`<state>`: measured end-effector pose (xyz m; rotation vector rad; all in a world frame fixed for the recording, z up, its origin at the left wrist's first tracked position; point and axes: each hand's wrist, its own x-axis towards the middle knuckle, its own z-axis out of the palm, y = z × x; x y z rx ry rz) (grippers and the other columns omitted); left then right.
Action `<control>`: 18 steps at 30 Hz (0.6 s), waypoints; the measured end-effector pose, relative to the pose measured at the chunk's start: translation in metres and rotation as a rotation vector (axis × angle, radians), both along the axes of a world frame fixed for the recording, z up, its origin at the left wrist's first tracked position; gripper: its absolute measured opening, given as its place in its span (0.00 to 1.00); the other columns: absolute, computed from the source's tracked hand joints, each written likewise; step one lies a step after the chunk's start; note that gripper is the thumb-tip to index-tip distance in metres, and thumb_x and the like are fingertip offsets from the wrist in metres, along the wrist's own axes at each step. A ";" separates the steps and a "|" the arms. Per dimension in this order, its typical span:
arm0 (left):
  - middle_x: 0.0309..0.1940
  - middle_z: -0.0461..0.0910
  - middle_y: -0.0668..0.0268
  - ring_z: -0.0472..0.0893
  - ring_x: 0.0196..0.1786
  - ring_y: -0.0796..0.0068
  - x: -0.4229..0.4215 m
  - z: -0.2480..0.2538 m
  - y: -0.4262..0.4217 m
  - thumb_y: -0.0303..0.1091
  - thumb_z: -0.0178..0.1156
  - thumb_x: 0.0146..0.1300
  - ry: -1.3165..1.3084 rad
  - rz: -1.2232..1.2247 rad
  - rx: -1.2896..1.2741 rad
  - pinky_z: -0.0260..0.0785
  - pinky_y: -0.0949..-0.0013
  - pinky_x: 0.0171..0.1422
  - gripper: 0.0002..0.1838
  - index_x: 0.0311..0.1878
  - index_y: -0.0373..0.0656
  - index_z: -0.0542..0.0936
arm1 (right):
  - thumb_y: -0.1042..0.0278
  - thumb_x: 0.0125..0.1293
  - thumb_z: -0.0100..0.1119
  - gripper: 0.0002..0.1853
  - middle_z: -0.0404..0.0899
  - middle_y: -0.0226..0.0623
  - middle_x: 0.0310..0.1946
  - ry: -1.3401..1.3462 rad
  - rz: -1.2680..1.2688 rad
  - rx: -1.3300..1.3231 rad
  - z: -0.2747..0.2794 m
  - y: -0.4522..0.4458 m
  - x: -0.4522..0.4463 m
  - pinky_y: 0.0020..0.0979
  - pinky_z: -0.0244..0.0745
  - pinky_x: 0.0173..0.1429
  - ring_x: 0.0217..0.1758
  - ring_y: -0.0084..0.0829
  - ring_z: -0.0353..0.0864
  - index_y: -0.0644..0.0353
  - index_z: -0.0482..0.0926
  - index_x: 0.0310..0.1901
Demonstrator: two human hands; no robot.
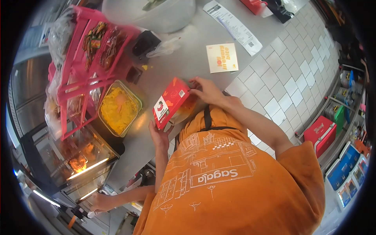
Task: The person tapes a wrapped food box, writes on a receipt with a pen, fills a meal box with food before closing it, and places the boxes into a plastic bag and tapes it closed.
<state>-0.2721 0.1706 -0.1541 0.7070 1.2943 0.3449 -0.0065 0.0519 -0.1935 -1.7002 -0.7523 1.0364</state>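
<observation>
Between my two hands is a red cardboard box (172, 102) with a white printed panel and a barcode, held tilted above the counter's near edge. My left hand (158, 135) grips its lower left end. At its upper right end, my right hand (204, 91) has its thumb and fingers on the box edge. Some yellowish contents show at the box's near side, partly hidden. Left of the box, a glass container (119, 107) of yellow food stands on the metal counter (192, 51). A square printed card (222, 58) lies beyond my right hand.
A pink rack (74, 88) with packets stands at the left, above a lit food cabinet (84, 160). A large translucent tub (150, 13), a black container (145, 44) and a long receipt (233, 27) are farther back. Another person's hand (101, 201) is at the lower left.
</observation>
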 end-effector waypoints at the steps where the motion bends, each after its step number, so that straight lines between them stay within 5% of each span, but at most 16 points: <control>1: 0.63 0.71 0.63 0.68 0.67 0.63 -0.001 -0.003 0.000 0.60 0.44 0.71 -0.010 0.015 -0.006 0.61 0.36 0.68 0.30 0.65 0.47 0.69 | 0.68 0.65 0.62 0.19 0.82 0.45 0.41 -0.002 -0.014 0.001 0.000 0.000 -0.004 0.40 0.78 0.49 0.44 0.41 0.84 0.63 0.72 0.56; 3: 0.63 0.71 0.64 0.68 0.67 0.63 0.006 -0.003 -0.003 0.59 0.45 0.72 0.033 0.007 0.011 0.62 0.36 0.67 0.29 0.65 0.49 0.69 | 0.67 0.68 0.56 0.15 0.81 0.51 0.36 -0.397 -0.078 0.214 -0.008 0.003 -0.013 0.46 0.76 0.45 0.40 0.51 0.81 0.64 0.73 0.53; 6: 0.64 0.71 0.64 0.68 0.67 0.64 0.012 0.001 -0.005 0.57 0.46 0.72 0.095 -0.021 0.032 0.63 0.36 0.67 0.27 0.65 0.50 0.68 | 0.67 0.69 0.50 0.12 0.81 0.52 0.34 -0.311 -0.055 0.087 -0.015 0.007 -0.008 0.50 0.75 0.45 0.39 0.58 0.78 0.63 0.72 0.51; 9: 0.65 0.70 0.64 0.69 0.66 0.63 0.004 -0.001 -0.004 0.58 0.46 0.71 0.101 -0.040 0.075 0.65 0.37 0.66 0.29 0.66 0.49 0.67 | 0.68 0.66 0.51 0.13 0.82 0.52 0.35 -0.255 -0.010 0.082 -0.011 0.007 -0.004 0.48 0.76 0.46 0.40 0.56 0.80 0.61 0.76 0.49; 11: 0.66 0.68 0.62 0.70 0.65 0.60 -0.021 -0.015 -0.009 0.62 0.47 0.70 0.035 -0.153 0.218 0.69 0.40 0.63 0.34 0.70 0.49 0.64 | 0.66 0.61 0.55 0.13 0.82 0.52 0.38 0.055 0.155 -0.117 0.026 0.009 -0.002 0.46 0.77 0.48 0.43 0.54 0.81 0.60 0.80 0.46; 12: 0.67 0.67 0.61 0.71 0.64 0.58 -0.026 -0.019 -0.008 0.65 0.47 0.69 0.068 -0.205 0.241 0.72 0.43 0.62 0.37 0.71 0.49 0.62 | 0.65 0.58 0.57 0.12 0.83 0.52 0.40 -0.038 0.197 -0.118 0.043 0.008 0.000 0.45 0.77 0.48 0.44 0.51 0.83 0.59 0.83 0.41; 15: 0.70 0.64 0.61 0.65 0.70 0.56 -0.023 -0.017 -0.009 0.63 0.51 0.66 -0.007 -0.216 0.164 0.64 0.46 0.68 0.39 0.75 0.55 0.57 | 0.67 0.59 0.56 0.12 0.82 0.48 0.38 -0.140 -0.029 0.125 -0.013 0.005 -0.020 0.44 0.76 0.49 0.42 0.49 0.81 0.59 0.81 0.44; 16: 0.72 0.60 0.55 0.62 0.71 0.47 -0.010 -0.008 -0.007 0.62 0.54 0.65 -0.021 -0.110 0.102 0.62 0.44 0.68 0.41 0.76 0.54 0.57 | 0.69 0.59 0.58 0.12 0.80 0.48 0.36 -0.156 -0.002 0.117 -0.020 0.007 -0.019 0.44 0.75 0.48 0.42 0.49 0.80 0.60 0.79 0.44; 18: 0.72 0.60 0.55 0.62 0.71 0.47 0.005 -0.009 -0.002 0.62 0.54 0.65 0.049 -0.172 0.179 0.62 0.44 0.68 0.41 0.76 0.54 0.57 | 0.68 0.59 0.60 0.11 0.80 0.49 0.36 -0.198 0.131 0.217 -0.037 0.011 -0.017 0.44 0.74 0.49 0.43 0.48 0.80 0.62 0.79 0.43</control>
